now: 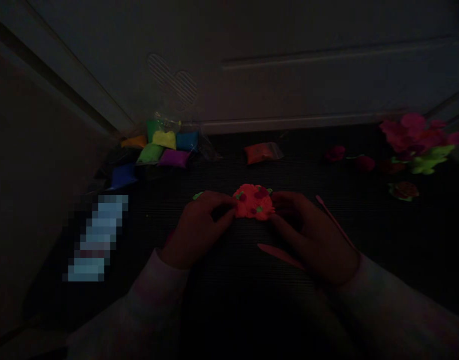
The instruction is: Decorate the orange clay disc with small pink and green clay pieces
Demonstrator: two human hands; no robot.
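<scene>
Between my hands is a bright orange-red modelling clay piece [248,207], rounded and bumpy, with dark red and green bits on its top. My left hand [199,225] pinches its left edge with thumb and forefinger. On the opposite edge, the thumb and fingers of my right hand [315,237] close around the clay. A pink modelling knife [276,252] lies partly under my right hand. Just beyond that hand rests a thin pink modelling stick [336,222]. A small green clay bit [197,195] shows behind my left hand.
The scene is very dim. Several colored clay packets [174,158] lie at the back left, and an orange packet [261,152] at the back middle. Pink clay flowers [413,132] and small clay pieces [404,190] stand right. A blurred-out pale object [99,237] is left.
</scene>
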